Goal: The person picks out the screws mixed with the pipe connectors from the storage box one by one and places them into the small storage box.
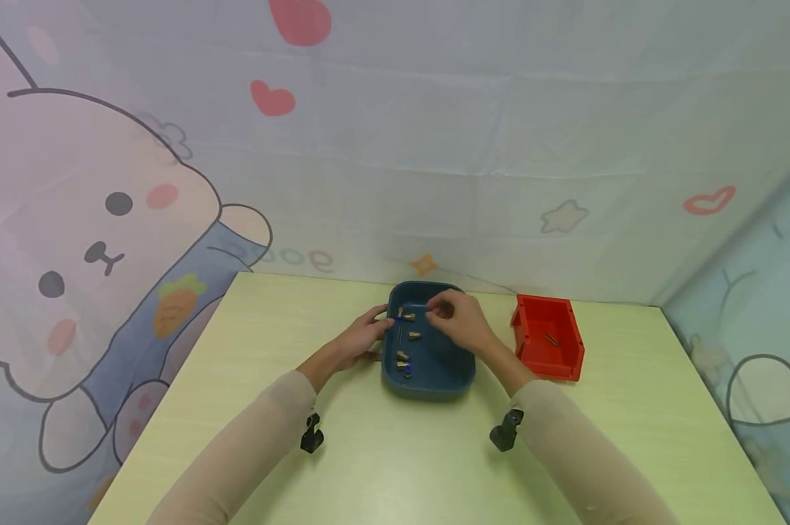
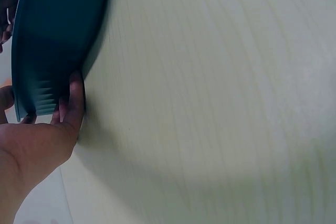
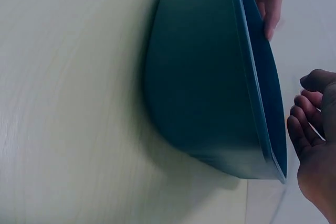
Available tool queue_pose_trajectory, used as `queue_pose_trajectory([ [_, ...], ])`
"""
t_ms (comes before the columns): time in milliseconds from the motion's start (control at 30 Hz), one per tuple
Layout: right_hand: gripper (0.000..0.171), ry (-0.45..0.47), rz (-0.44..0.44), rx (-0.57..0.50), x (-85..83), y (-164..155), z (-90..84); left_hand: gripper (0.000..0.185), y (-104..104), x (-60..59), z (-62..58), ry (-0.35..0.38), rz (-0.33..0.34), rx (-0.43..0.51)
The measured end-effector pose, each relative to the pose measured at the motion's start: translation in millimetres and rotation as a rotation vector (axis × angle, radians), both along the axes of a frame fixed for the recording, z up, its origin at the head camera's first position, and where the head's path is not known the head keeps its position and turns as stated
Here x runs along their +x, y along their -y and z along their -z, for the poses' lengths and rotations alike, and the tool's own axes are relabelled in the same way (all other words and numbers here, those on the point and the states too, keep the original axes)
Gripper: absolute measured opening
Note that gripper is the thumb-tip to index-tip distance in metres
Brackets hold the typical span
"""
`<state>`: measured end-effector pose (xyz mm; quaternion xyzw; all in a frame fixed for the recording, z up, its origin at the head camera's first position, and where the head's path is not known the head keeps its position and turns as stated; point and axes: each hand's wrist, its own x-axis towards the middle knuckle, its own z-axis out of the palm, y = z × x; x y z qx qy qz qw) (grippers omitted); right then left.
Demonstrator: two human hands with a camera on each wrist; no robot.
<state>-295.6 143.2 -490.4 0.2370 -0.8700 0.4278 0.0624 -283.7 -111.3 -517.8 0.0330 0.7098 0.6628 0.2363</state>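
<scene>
A: We are looking down at a pale table [image 1: 250, 408] where the left hand [image 1: 362, 339] is gripping the left rim of a dark blue tray [image 1: 434, 383], fingers curled over its edge

B: And the right hand [image 1: 457, 317] is hovering over the tray's far side, fingertips pinched together; whether they are holding one of the small brass fittings [image 1: 414, 335] we cannot tell

A: We are judging this as picking a fitting; lifting it cleanly comes next, with the red bin [image 1: 548, 339] sitting just right
</scene>
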Motion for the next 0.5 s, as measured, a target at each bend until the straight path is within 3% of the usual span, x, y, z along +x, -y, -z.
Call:
queue_pose_trajectory([
  [500, 0.02, -0.013, -0.015, -0.075, -0.5, 17.9, 4.8, 0.06, 0.9, -2.0, 1.8, 0.005, 0.0, -0.017],
])
